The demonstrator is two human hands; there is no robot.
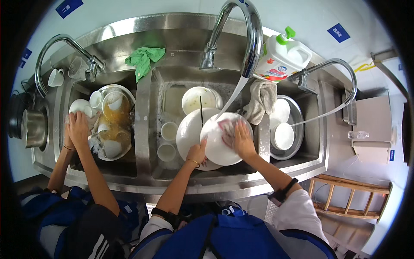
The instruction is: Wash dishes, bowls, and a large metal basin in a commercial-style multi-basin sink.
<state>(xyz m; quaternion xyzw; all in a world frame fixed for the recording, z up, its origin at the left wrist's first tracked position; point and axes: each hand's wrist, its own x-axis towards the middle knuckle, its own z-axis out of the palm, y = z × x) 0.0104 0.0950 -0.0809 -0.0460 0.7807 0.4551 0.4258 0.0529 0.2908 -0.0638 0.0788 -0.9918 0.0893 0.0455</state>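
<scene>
My left hand (196, 152) grips the lower left rim of a white plate (216, 145), tilted over the middle sink basin (154, 129). Against the plate's right side, my right hand (243, 139) presses a pink and white cloth (227, 131), slightly blurred. Water from the middle faucet (252, 42) runs onto the plate's upper edge. Another large white plate (189, 132) lies behind and left of it, with a dark chopstick-like stick (201, 111) across it. Stacked white bowls (198, 99) with food bits stand above. Two cups (169, 131) sit in soapy water to the left.
A co-worker's hands (77, 129) handle dishes in the left basin, beside a tub (127, 92) of cups. A grey rag (262, 100) drapes the right divider, a green cloth (145, 60) the left. Detergent jug (281, 58) stands behind. Right basin holds a metal bowl (299, 129) with white dishes.
</scene>
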